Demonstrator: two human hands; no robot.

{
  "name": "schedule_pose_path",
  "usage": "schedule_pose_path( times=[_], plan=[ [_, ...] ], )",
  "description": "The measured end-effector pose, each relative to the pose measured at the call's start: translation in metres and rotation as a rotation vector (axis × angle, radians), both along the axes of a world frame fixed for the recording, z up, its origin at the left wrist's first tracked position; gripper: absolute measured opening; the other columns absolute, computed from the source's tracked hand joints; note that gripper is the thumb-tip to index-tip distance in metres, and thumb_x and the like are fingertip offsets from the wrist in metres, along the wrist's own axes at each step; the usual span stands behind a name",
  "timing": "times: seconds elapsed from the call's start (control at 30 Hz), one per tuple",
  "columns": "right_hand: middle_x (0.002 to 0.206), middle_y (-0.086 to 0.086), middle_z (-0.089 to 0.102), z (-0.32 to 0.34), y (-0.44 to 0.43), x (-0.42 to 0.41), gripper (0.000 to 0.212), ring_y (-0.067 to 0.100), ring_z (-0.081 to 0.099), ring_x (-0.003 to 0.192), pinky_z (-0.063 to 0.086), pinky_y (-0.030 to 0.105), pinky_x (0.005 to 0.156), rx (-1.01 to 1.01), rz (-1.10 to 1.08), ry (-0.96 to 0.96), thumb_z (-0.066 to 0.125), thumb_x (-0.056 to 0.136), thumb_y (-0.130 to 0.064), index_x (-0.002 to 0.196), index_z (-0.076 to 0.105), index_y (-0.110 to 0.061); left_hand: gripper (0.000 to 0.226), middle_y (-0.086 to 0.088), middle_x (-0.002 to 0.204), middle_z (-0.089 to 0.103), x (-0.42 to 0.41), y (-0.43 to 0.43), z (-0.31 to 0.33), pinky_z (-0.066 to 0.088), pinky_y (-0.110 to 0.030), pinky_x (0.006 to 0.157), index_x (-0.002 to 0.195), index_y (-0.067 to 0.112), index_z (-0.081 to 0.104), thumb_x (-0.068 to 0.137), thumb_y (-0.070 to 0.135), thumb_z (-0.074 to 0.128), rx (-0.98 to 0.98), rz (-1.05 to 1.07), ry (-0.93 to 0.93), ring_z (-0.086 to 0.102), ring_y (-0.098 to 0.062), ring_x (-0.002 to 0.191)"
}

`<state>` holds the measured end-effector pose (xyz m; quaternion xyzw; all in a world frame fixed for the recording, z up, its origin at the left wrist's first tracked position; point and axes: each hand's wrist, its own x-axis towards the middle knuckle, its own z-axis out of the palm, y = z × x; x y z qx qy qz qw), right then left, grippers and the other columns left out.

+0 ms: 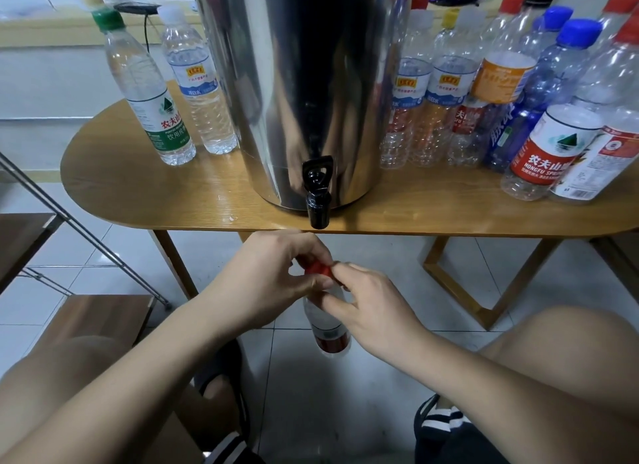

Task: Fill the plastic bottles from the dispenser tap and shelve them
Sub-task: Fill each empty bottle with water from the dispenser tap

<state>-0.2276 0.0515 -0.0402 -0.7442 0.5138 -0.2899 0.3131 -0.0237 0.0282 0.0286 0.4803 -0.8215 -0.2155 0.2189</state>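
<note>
Printed "NONGFU SPRING" on red-labelled bottle (549,155) at right of table (173,200); 农夫山 on green-labelled bottle (152,93) at left. Held below table edge, under black tap (318,190) of steel dispenser (304,83): clear bottle (326,328) with red label band. Pinched between left hand (276,270) fingertips: red cap (318,268). Gripped at neck by right hand (370,304), fingers curled

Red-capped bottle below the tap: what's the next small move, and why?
Probably twist the red cap with the left hand: it pinches the cap while the right hand grips the bottle at its neck, below the dispenser tap. Whether the cap is coming off or going on I cannot tell.
</note>
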Motion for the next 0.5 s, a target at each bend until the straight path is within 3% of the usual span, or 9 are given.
schedule_pose_path(
  times=[0.1,0.23,0.3,0.4,0.5],
  plan=[
    [0.090,-0.008,0.063,0.0006,0.0022,0.0001,0.035,0.014,0.062,0.088,0.053,0.045,0.073,0.012,0.007,-0.002,0.053,0.093,-0.061,0.099,0.064,-0.028,0.020,0.023,0.094,0.076,0.0004,0.0003,0.0004,0.047,-0.011,0.080,0.103,0.037,0.078,0.087,0.036,0.090,0.039,-0.001,0.004,0.069,0.004,0.098],
    [0.090,-0.010,0.065,0.0024,0.0025,-0.0001,0.024,0.013,0.063,0.087,0.054,0.048,0.073,0.013,0.009,-0.022,0.065,0.098,-0.053,0.094,0.061,-0.029,0.047,0.015,0.079,0.070,-0.0002,0.0002,-0.0062,0.052,-0.024,0.064,0.090,0.031,0.074,0.078,0.076,0.077,-0.082,0.117,-0.076,0.066,-0.004,0.077],
    [0.092,-0.010,0.067,0.0033,0.0020,-0.0004,0.020,0.013,0.064,0.089,0.054,0.048,0.075,0.013,0.015,-0.034,0.066,0.098,-0.049,0.096,0.063,-0.029,0.055,0.011,0.072,0.067,-0.0019,0.0006,-0.0066,0.055,-0.036,0.061,0.083,0.028,0.071,0.076,0.082,0.071,-0.097,0.167,-0.130,0.062,-0.006,0.071],
    [0.093,-0.007,0.067,0.0052,0.0018,-0.0002,0.026,0.015,0.064,0.089,0.055,0.050,0.075,0.002,0.014,-0.051,0.064,0.097,-0.052,0.099,0.066,-0.026,0.047,0.011,0.073,0.067,-0.0039,0.0016,-0.0055,0.057,-0.042,0.064,0.083,0.028,0.071,0.079,0.075,0.074,-0.092,0.197,-0.134,0.062,-0.006,0.072],
    [0.085,-0.004,0.061,0.0064,0.0000,0.0000,0.033,0.018,0.060,0.081,0.051,0.051,0.070,-0.010,-0.011,-0.053,0.063,0.094,-0.054,0.092,0.065,-0.021,0.031,0.014,0.082,0.068,-0.0067,0.0050,-0.0014,0.058,-0.039,0.071,0.092,0.030,0.074,0.085,0.060,0.081,-0.102,0.168,-0.140,0.062,-0.006,0.079]
  ],
)
